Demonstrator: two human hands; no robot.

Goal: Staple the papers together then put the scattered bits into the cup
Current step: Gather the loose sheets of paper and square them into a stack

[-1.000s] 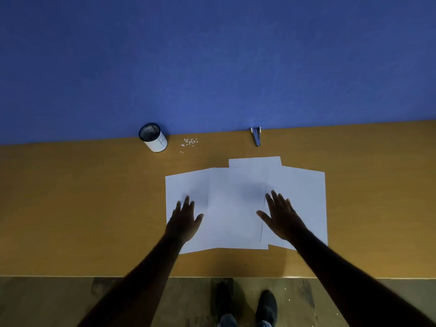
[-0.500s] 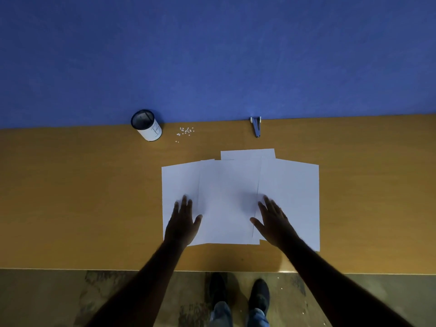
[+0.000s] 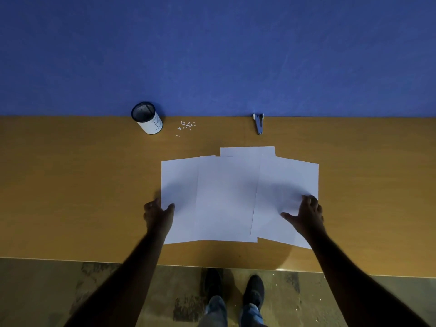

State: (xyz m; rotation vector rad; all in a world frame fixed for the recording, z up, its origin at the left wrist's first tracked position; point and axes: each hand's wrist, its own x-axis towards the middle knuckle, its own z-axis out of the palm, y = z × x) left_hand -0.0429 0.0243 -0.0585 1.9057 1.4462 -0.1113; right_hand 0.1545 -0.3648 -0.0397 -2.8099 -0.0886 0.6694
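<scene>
— Where are the papers (image 3: 226, 199) found?
— They are fanned out, overlapping, on the near half of the worktop (image 3: 70, 185). The left sheet's outer edge is pinched by the left hand (image 3: 158, 215), thumb on top, fingers (image 3: 153, 204) curled at the edge. The right sheet's edge is gripped likewise by the right hand (image 3: 306, 215).
— And the rest?
— The cup (image 3: 147, 119), the scattered bits (image 3: 186, 125) just beside it and the stapler (image 3: 258, 123) are set along the blue wall (image 3: 212, 55), well apart from both hands.

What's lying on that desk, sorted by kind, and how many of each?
Sheets of paper: 4 showing, overlapped
Cup: 1
Stapler: 1
Cluster of white bits: 1, the bits too small to count singly
Total: 7, counting the cluster as one
</scene>
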